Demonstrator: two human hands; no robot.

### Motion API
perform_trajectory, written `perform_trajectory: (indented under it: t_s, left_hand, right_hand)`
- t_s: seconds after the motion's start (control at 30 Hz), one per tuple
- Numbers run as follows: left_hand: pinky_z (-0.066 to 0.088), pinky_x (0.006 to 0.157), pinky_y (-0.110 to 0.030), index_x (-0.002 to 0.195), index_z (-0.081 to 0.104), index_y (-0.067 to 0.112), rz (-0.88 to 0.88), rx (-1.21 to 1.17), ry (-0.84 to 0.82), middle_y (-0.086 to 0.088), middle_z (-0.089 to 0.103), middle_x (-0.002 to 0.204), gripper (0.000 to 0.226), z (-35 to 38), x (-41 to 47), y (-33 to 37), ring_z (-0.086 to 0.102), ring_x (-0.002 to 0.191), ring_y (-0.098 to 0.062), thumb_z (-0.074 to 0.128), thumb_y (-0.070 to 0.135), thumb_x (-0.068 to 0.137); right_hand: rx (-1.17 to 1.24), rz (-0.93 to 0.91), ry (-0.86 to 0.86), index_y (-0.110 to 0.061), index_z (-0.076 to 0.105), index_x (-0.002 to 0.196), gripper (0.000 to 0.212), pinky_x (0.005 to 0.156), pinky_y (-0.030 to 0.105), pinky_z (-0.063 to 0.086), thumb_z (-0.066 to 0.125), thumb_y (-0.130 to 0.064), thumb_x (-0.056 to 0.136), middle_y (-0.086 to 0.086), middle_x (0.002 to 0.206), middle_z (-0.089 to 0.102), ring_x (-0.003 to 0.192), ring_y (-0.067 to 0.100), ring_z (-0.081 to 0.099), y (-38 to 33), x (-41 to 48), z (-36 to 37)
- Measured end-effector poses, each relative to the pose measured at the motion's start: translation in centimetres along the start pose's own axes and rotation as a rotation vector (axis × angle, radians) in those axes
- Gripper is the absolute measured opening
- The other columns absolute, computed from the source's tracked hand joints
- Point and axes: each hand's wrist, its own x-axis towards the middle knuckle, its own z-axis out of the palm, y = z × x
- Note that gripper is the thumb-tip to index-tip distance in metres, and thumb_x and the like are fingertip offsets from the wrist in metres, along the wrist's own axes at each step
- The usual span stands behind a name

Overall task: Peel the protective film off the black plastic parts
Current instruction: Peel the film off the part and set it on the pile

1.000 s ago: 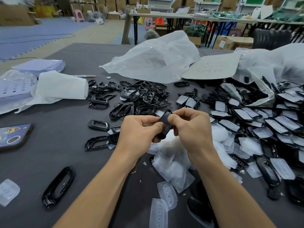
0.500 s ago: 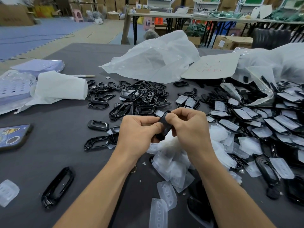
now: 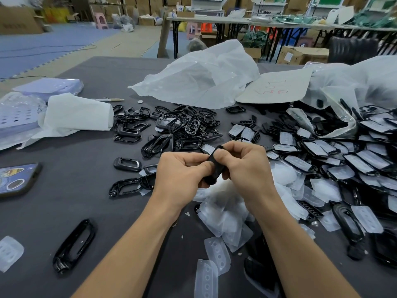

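Note:
Both hands hold one black plastic part edge-on above the table's middle. My left hand grips its lower end, and my right hand pinches its upper end with thumb and fingers. The part's face and any film on it are hidden by my fingers. Under my hands lies a heap of peeled clear films. Bare black frames are piled just beyond. To the right spreads a large pile of black parts with white film on them.
A dark grey table carries a phone at the left edge, a white cloth, clear plastic bags and a cardboard sheet at the back. A lone black frame lies near left.
My hands and the held part stay in nearly the same place. The fingers of my right hand have shifted slightly on the part's upper end.

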Motion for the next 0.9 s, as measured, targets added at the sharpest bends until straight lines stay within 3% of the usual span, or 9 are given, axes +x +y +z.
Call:
perform_trajectory:
  t_s: [0.27, 0.4, 0.53, 0.7, 0.9]
  left_hand:
    - [0.051, 0.051, -0.022, 0.078, 0.085, 0.017, 0.003, 0.015, 0.032, -0.011, 0.074, 0.064, 0.025, -0.03, 0.05, -0.03, 0.068, 0.054, -0.018, 0.074, -0.004, 0.083]
    - [0.052, 0.052, -0.027, 0.080, 0.084, 0.015, -0.049, -0.026, 0.091, -0.014, 0.075, 0.068, 0.017, 0.07, 0.17, -0.25, 0.064, 0.058, -0.025, 0.076, 0.000, 0.083]
    - [0.057, 0.056, -0.028, 0.092, 0.082, 0.005, -0.108, -0.130, 0.154, -0.016, 0.077, 0.073, 0.010, 0.38, 0.30, -0.56, 0.068, 0.061, -0.022, 0.076, -0.001, 0.087]
    - [0.060, 0.057, -0.028, 0.095, 0.082, 0.005, -0.122, -0.168, 0.183, -0.014, 0.079, 0.078, 0.012, 0.57, 0.21, -0.61, 0.072, 0.064, -0.021, 0.076, -0.002, 0.088]
    - [0.061, 0.057, -0.030, 0.084, 0.085, 0.015, -0.145, -0.170, 0.166, -0.016, 0.079, 0.080, 0.021, 0.65, 0.15, -0.71, 0.071, 0.065, -0.024, 0.074, -0.003, 0.087]
  right_hand:
    - [0.027, 0.025, -0.022, -0.008, 0.073, 0.071, 0.024, 0.047, 0.023, 0.042, 0.067, -0.007, 0.094, 0.015, 0.058, 0.067, 0.047, 0.016, 0.053, -0.03, 0.10, -0.05]
    - [0.112, 0.061, -0.091, -0.004, 0.074, 0.088, 0.016, 0.047, 0.022, 0.041, 0.062, 0.005, 0.093, 0.013, 0.060, 0.066, 0.049, 0.014, 0.054, -0.17, 0.16, -0.36]
    - [0.141, 0.050, -0.086, -0.013, 0.072, 0.108, 0.032, 0.052, 0.019, 0.047, 0.067, 0.011, 0.088, 0.002, 0.063, 0.068, 0.052, 0.009, 0.058, 0.09, 0.12, -0.37]
    - [0.079, -0.035, -0.177, -0.011, 0.074, 0.117, 0.048, 0.072, 0.030, 0.061, 0.065, 0.019, 0.081, 0.019, 0.088, 0.076, 0.073, 0.015, 0.069, -0.04, 0.03, -0.34]
    - [-0.081, -0.088, -0.200, -0.020, 0.073, 0.120, 0.058, 0.071, 0.040, 0.061, 0.062, 0.017, 0.077, 0.016, 0.089, 0.075, 0.072, 0.016, 0.066, -0.11, -0.06, -0.37]
